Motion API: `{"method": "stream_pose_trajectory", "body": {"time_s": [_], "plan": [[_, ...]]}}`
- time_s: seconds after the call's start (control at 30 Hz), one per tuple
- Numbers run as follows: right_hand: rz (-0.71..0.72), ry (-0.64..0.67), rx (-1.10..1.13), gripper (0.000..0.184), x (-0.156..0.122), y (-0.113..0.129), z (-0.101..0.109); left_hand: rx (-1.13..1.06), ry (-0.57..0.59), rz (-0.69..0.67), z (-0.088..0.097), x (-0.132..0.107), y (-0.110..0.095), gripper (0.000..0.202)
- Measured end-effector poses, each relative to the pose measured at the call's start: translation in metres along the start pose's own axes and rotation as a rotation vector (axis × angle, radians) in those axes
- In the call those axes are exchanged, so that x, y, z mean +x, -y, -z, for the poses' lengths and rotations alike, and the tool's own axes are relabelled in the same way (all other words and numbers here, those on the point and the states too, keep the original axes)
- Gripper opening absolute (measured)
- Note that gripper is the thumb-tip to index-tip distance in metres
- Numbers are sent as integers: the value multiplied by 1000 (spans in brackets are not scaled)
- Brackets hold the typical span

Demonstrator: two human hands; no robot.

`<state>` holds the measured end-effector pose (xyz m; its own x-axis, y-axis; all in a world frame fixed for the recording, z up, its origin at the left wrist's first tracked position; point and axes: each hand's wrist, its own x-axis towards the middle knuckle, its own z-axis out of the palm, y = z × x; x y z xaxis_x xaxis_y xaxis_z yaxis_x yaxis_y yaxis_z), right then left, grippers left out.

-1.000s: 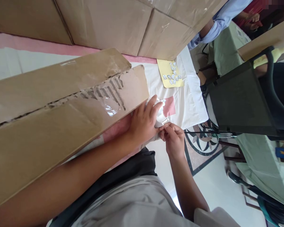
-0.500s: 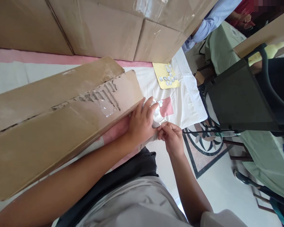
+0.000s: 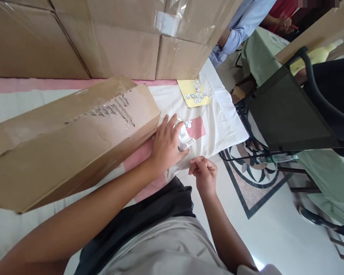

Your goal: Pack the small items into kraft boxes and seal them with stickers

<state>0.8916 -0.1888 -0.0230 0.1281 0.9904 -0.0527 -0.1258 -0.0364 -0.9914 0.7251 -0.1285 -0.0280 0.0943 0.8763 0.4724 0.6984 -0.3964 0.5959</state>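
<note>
My left hand (image 3: 164, 147) rests on the white cloth (image 3: 218, 122) with its fingers wrapped round a small white roll-like object (image 3: 184, 137), next to the end of a long cardboard box (image 3: 68, 137). A small clear piece sticks out from that object. My right hand (image 3: 203, 172) is just below it, off the table edge, with thumb and fingers pinched together; what they pinch is too small to make out. A pink patch (image 3: 196, 128) on the cloth lies just beyond the left fingertips.
Large taped cardboard boxes (image 3: 117, 38) stand at the back. A yellow sheet (image 3: 193, 93) carries several small pieces. A black chair (image 3: 292, 110) stands to the right. Another person's blue sleeve (image 3: 235, 30) shows at the upper right. Patterned floor lies below.
My right hand has drawn back from the white object toward me, away from the small clear piece. The left hand stays on the object. The view has shifted slightly.
</note>
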Motion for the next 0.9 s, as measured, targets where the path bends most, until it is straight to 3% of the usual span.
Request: {"method": "stream_pose_trajectory", "body": {"time_s": [0.1, 0.2, 0.27, 0.4, 0.47, 0.53, 0.73, 0.9], "plan": [[137, 1, -86, 47, -10, 6, -1, -63, -71, -65, 11, 0, -6, 72], [255, 21, -155, 47, -15, 16, -3, -208, -208, -239, 33, 0, -19, 37], [319, 64, -196, 46, -18, 24, -6, -297, -171, -280, 48, -3, -30, 22], [473, 224, -249, 40, -23, 35, -18, -433, 73, -104, 64, -23, -41, 17], [555, 284, -258, 38, -24, 33, -25, -513, 80, -34, 67, -38, -42, 15], [650, 320, -292, 38, -24, 27, -34, -546, 3, 26, 70, -53, -40, 10], [920, 482, -372, 34, -19, 6, -63, -399, -215, 147, 95, -90, -37, 7], [999, 691, -311, 31, -19, 13, -78, -87, -303, 76, 108, -110, -41, 10]]}}
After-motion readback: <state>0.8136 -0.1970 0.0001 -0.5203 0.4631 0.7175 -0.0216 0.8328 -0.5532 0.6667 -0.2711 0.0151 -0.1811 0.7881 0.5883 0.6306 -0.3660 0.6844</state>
